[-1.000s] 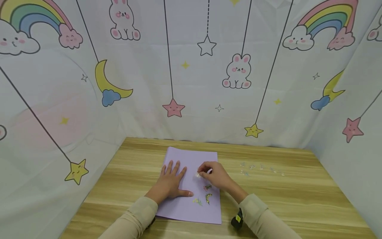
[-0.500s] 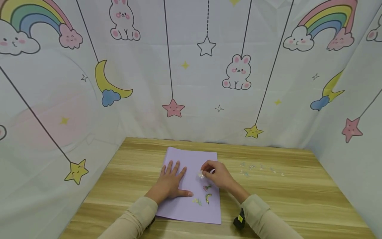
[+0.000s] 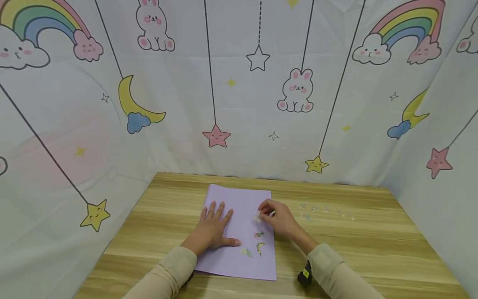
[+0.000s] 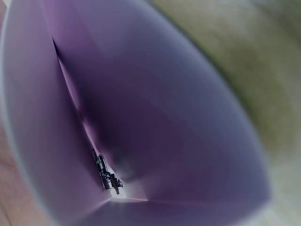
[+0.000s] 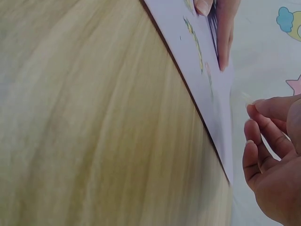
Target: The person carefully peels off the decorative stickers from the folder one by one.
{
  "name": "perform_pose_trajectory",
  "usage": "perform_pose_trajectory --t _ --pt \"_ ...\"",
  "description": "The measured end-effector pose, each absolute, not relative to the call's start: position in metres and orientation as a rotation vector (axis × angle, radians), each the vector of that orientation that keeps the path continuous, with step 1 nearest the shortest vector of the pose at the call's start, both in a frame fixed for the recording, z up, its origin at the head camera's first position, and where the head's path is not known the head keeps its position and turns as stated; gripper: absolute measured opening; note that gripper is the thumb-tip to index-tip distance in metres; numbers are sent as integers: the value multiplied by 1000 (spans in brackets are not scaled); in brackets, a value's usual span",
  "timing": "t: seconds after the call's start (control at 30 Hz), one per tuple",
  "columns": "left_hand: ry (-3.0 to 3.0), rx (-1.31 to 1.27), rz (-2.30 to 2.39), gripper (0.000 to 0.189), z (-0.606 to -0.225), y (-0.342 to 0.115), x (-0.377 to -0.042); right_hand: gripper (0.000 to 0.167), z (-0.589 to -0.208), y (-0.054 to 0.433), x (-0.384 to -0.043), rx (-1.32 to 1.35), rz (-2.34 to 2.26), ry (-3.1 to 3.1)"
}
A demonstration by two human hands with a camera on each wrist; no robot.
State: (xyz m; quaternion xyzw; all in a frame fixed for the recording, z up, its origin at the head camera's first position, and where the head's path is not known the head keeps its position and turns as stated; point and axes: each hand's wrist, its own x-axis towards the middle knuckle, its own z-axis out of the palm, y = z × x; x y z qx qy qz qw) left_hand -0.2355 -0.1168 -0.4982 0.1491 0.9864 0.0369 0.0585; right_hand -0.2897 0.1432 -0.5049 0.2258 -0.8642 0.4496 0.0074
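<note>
A purple folder [image 3: 239,265] lies on the wooden table, and my left hand [image 3: 213,231] rests flat on it with fingers spread. My right hand [image 3: 278,218] pinches a small clear sticker [image 3: 257,216] between thumb and index finger, over the folder's right half. In the right wrist view only a faint transparent edge of it shows at the fingertips. Below that hand, three flower stickers are on the cover: a pink one [image 3: 259,235], a curved yellow-green one [image 3: 260,248] and a pale yellow one [image 3: 246,252]. The left wrist view looks into the folder's purple inside [image 4: 178,117].
Several small clear stickers [image 3: 315,209] lie spread on the wooden table [image 3: 354,249] right of the folder. A dark metal clip [image 4: 107,174] shows deep inside the folder. White cloth walls [image 3: 254,158] with cartoon prints enclose the table's back and sides.
My right hand has moved a little to the right over the folder, with the clear sticker still pinched. My left hand has stayed in place.
</note>
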Motion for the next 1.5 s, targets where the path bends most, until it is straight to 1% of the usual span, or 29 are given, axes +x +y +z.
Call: perform_pose_trajectory --t 0.3,0.53,0.8,0.93,1.03,1.07,1.27,1.5 --pt "2995 461 156 113 -501 -119 -238 18 -508 150 -292 681 1382 -2701" --pt "3002 471 169 112 -501 -119 -238 8 -510 155 -292 639 1361 -2719" --pt "2993 472 174 112 -500 -120 -237 7 -513 165 -293 622 1355 -2711" --pt "2987 473 179 111 -501 -120 -237 2 -514 174 -294 604 1335 -2714" --pt "2986 476 185 111 -501 -120 -236 4 -514 182 -294 592 1311 -2720" --pt "2986 477 188 111 -501 -120 -236 7 -514 185 -294 590 1300 -2721" --pt "2989 480 199 111 -501 -121 -235 10 -512 203 -296 563 1256 -2722" --pt "2990 484 202 111 -502 -121 -235 4 -511 221 -297 518 1206 -2748"
